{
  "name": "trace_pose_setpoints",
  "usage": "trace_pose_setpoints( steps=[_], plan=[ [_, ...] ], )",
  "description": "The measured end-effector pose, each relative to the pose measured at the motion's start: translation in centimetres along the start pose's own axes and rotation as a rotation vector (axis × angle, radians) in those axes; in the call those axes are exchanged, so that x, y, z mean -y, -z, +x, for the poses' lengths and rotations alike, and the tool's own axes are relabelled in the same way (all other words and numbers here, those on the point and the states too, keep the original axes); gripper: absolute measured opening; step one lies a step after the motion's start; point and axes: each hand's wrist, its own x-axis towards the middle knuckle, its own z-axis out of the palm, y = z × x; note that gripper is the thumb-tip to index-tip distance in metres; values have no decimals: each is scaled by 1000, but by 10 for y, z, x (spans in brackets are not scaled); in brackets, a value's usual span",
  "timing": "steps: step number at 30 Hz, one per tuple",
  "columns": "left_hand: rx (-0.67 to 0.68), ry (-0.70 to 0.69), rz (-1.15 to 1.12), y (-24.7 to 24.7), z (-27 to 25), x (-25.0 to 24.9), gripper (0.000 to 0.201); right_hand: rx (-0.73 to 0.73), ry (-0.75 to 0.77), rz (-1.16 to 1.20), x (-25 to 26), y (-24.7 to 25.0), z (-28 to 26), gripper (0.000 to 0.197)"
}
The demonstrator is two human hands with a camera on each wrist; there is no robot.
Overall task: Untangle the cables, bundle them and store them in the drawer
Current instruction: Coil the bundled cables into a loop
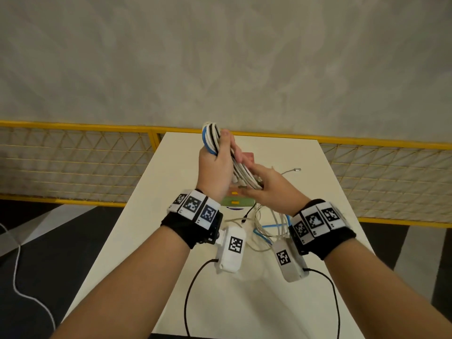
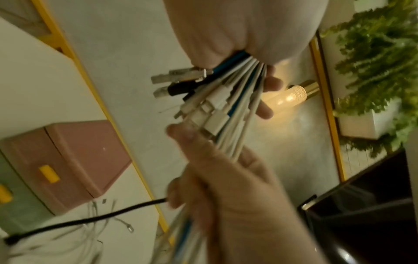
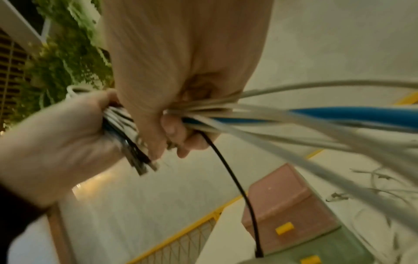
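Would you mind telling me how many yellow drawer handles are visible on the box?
2: one handle on the pink drawer, one handle on the green drawer below. In the head view the hands cover part of the box, so more may be hidden.

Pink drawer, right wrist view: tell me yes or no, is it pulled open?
No, the pink drawer sits flush in its stack above the green drawer, its yellow handle untouched.

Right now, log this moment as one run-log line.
left hand: grips cable bundle | right hand: grips bundle's lower end | loose cables: on table | drawer box: drawers shut
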Motion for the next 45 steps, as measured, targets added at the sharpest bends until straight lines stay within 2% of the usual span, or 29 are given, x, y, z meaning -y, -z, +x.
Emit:
trace_pose_setpoints(
  steps=[3,6,8,12,14,16,18,21,24,28,30,33,36,39,42,45],
  plan=[
    [-65,14,-167,3,11,-12,43,14,-116,-201,-23,-9,-7,15],
    [-39,13,-197,13,22,-25,42,2,-238,-120,-38,-13,-16,27],
    [41,-1,-105,18,20,-28,42,-33,-269,-88,-37,-10,-17,26],
    [203,32,239,30,15,-25,38,-255,-286,-168,-32,10,-3,8],
    [301,40,459,36,13,-18,36,-338,-286,-256,-24,18,6,28],
    [371,61,589,35,10,-11,30,-382,-253,-324,-8,21,13,36],
    [418,87,630,30,6,-7,24,-394,-212,-382,6,22,17,41],
    [515,187,670,27,0,-1,48,-373,-182,-440,23,20,17,52],
    [576,239,747,27,-4,9,41,-357,-149,-503,30,17,16,53],
    [543,223,755,30,-3,13,34,-264,-112,-454,28,13,13,45],
    [556,214,702,32,-3,13,29,-224,-61,-303,28,16,11,35],
    [530,243,550,36,-3,11,18,-156,22,-78,25,25,4,19],
    [432,275,381,43,-1,10,16,-93,20,-35,17,28,-5,12],
    [389,278,307,39,-1,8,33,-104,-7,0,12,22,-12,18],
    [291,282,276,29,0,8,33,-190,-47,81,18,10,-13,21],
    [200,205,334,23,0,13,38,-257,-95,151,26,-2,-8,25]
  ],
)
